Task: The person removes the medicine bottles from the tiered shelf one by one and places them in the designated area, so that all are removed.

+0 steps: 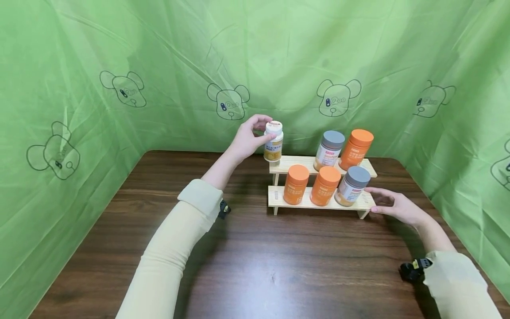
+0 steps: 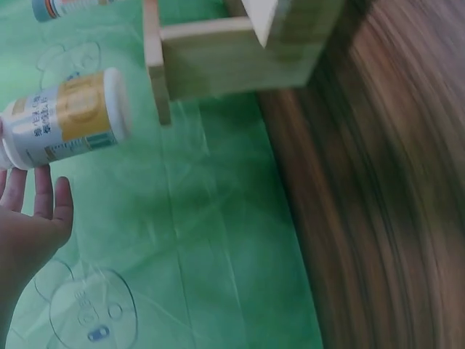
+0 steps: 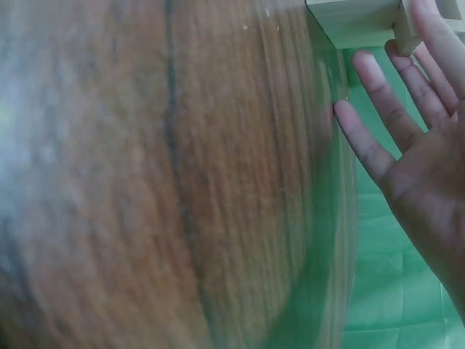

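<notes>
- Biggest first: a green fabric backdrop with bear-face outlines (image 1: pixel 279 48) spans the far side.
- In front of it, the dark brown wood-grain table (image 1: pixel 255 252), and everything here stands on or over it.
- Now the pale two-tier wooden stand (image 1: pixel 296 164), right of centre, its tiers running left to right, the upper one on the far side.
- And the hands, well apart! The left hand (image 1: pixel 251 136) is at the far left end of the stand, pinching, thumb on the near side, fingers curling round behind. The right hand (image 1: pixel 399 208) is at the right end of the lower tier, fingers spread and holding nothing; whether they touch the wood, I cannot tell.
- Five jars upright in two rows: on the upper tier, a grey-lidded jar with a white label (image 1: pixel 329 151) and an orange plastic jar (image 1: pixel 357 148); on the lower, two more in orange and another grey lid at the right.
- Smallest, and the one to watch: the white plastic bottle with a yellow-and-white label (image 1: pixel 273 142), long axis close to upright, cap up, in the left hand's pinch. It sits beside the upper tier's left end, base near tier height, and the left wrist view shows a gap from the wood. The grey-lidded jar lies to its right; the right hand is far off, so the left is plainly nearer.
</notes>
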A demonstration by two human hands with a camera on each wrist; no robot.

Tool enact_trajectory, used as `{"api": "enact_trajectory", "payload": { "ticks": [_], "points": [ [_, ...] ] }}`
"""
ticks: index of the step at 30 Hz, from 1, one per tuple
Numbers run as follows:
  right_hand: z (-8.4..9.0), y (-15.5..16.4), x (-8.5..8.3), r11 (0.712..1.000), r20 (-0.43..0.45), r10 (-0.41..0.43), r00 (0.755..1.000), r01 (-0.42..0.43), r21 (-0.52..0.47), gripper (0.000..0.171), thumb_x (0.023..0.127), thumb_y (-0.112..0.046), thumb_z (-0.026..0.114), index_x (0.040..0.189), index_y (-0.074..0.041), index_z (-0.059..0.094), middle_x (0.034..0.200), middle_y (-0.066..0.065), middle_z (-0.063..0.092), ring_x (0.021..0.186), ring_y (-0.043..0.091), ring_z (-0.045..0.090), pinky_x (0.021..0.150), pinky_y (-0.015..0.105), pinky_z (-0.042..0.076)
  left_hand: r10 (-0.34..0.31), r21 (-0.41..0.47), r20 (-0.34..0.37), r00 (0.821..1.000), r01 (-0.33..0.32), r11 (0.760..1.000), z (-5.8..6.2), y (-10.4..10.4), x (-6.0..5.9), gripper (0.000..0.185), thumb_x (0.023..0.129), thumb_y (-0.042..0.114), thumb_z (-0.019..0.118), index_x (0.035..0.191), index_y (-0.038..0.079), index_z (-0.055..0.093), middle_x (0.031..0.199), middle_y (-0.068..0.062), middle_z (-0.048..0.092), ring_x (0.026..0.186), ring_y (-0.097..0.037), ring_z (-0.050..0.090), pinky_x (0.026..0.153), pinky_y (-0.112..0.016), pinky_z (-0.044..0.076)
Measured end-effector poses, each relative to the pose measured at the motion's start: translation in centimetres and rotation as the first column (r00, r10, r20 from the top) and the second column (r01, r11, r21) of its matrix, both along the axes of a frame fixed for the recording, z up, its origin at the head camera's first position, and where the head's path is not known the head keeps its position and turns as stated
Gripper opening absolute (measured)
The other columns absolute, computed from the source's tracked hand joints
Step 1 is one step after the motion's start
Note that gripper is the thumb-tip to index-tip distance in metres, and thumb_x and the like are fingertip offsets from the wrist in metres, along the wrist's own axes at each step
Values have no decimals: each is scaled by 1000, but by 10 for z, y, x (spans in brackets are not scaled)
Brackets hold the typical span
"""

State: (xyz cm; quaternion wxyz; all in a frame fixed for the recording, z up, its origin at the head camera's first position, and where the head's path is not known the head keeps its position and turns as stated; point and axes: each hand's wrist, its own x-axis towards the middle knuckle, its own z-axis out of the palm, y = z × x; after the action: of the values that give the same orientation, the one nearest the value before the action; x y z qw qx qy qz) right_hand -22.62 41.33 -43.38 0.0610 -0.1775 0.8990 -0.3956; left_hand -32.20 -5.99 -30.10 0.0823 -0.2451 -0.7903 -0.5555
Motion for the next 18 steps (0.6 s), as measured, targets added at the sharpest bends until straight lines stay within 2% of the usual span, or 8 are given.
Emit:
{"api": "enact_trajectory", "payload": {
  "ticks": [6, 12, 18],
  "points": [
    [-1, 0, 0, 1000, 14, -11, 1000, 11, -3, 58, 87, -15, 68, 141, -12, 44, 121, -3, 57, 97, 3, 57, 75, 21, 48, 24, 20, -1, 1000, -24, 1000, -5, -22, -4, 42, 82, 20, 75, 119, 14, 56, 117, -4, 65, 103, -18, 57, 88, -39, 48],
    [1, -1, 1, 1000, -10, 3, 1000, -3, 7, 56, 88, -15, 68, 140, -12, 46, 127, -12, 51, 97, 5, 55, 76, 21, 46, 91, -18, 10, 996, -91, 996, -13, -44, -7, 42, 81, 21, 75, 118, 15, 57, 115, -3, 65, 102, -17, 57, 87, -38, 46],
    [0, 1, 0, 1000, -20, 10, 1000, -10, 9, 56, 88, -15, 68, 139, -13, 46, 128, -19, 49, 97, 6, 55, 76, 21, 46, 134, -23, 40, 990, -134, 991, -28, -58, -12, 41, 81, 18, 75, 118, 11, 57, 116, -8, 65, 105, -22, 58, 93, -47, 45]
  ]
}}
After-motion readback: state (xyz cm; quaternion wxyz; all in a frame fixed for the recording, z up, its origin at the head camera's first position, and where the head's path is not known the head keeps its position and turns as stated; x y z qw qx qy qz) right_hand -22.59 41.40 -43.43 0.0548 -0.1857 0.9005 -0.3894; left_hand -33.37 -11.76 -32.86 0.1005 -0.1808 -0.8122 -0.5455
